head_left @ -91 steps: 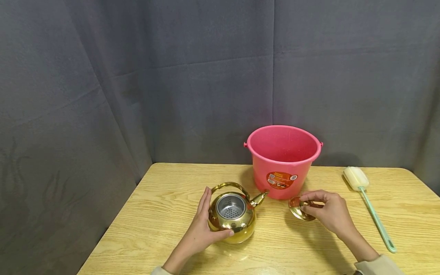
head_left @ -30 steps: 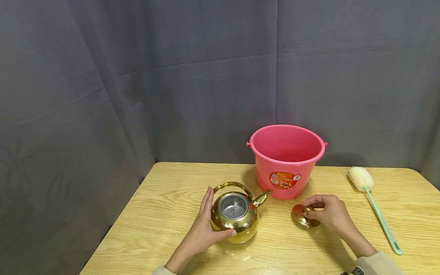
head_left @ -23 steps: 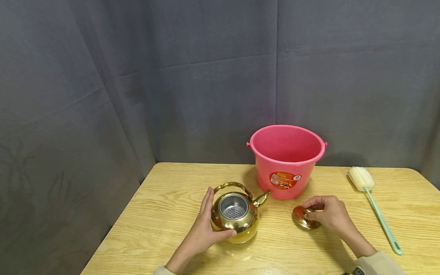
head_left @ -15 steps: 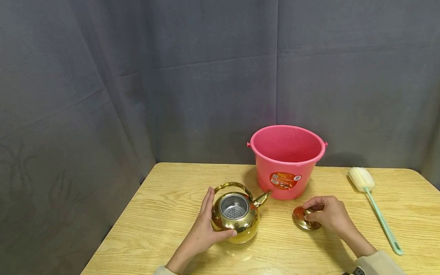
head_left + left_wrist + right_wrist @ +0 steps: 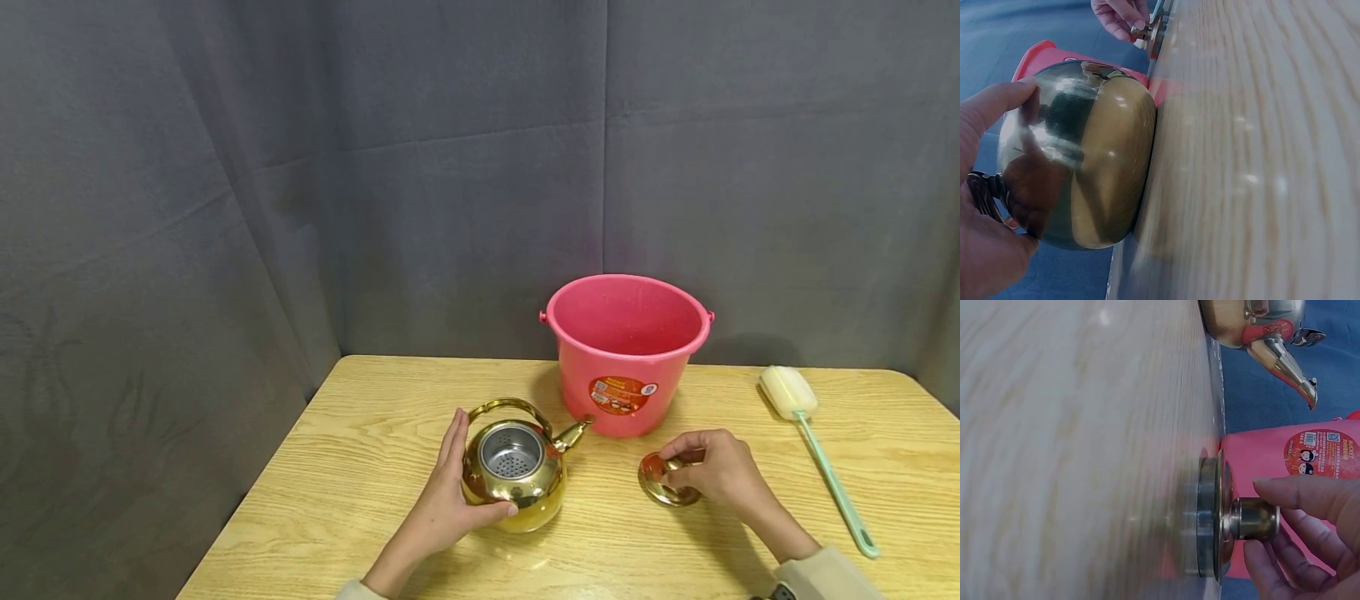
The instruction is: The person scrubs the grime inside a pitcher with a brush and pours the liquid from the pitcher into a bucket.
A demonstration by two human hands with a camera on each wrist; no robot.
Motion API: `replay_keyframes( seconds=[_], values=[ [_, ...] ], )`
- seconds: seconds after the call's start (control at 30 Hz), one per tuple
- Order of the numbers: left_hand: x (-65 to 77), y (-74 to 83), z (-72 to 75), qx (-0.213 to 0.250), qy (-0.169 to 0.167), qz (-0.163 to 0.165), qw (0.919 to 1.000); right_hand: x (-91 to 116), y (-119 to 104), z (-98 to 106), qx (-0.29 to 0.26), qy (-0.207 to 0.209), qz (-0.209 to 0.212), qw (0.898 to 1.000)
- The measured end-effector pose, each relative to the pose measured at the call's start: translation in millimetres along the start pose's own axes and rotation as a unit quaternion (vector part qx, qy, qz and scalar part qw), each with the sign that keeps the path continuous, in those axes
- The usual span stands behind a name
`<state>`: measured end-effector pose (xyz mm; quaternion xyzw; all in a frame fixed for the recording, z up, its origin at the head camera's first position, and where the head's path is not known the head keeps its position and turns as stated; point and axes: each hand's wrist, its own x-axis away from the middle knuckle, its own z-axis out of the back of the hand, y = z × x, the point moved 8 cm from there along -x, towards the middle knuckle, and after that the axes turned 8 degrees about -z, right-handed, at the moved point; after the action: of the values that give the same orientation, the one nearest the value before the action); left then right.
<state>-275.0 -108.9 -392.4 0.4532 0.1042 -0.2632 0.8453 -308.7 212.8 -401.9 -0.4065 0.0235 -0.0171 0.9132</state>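
Observation:
A gold teapot (image 5: 528, 492) with a metal strainer (image 5: 512, 451) in its uncovered mouth stands on the table. My left hand (image 5: 442, 508) grips its body, thumb across the front and fingers along the left side by the arched handle. To the right, the teapot's gold lid (image 5: 654, 479) sits flat on the wood with its knob up. The thumb and fingers of my right hand (image 5: 716, 467) are curled about that knob (image 5: 1259, 519). In the right wrist view, the thumb tip lies right beside the knob, and other fingers show behind it.
Behind the teapot and lid stands a pink bucket (image 5: 577, 367) with an orange label, close to the spout tip. At the right lies a brush with a white sponge head (image 5: 787, 392) and a green handle (image 5: 832, 483). A grey curtain (image 5: 465, 208) hangs behind the table (image 5: 360, 433).
My right hand has lowered the lid from a tilted hold to flat on the table. The left hand has stayed on the teapot, and the head view has shifted slightly.

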Motion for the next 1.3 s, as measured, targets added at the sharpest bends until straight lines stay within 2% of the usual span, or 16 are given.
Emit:
replay_keyframes(
  seconds=[0.57,0.9,1.3],
  values=[
    [-0.2,0.7,-0.6,0.001,-0.004,-0.002,1.0,1.5,-6.2,7.5,0.027,0.013,0.011,0.999],
    [0.0,2.2,0.6,-0.004,-0.005,-0.009,0.9999,7.8,-24.1,15.5,0.046,0.047,0.049,0.997],
    [0.2,2.0,0.3,-0.009,-0.004,-0.01,0.9999,13.8,-39.6,16.7,0.04,0.047,0.069,0.996]
  ],
)
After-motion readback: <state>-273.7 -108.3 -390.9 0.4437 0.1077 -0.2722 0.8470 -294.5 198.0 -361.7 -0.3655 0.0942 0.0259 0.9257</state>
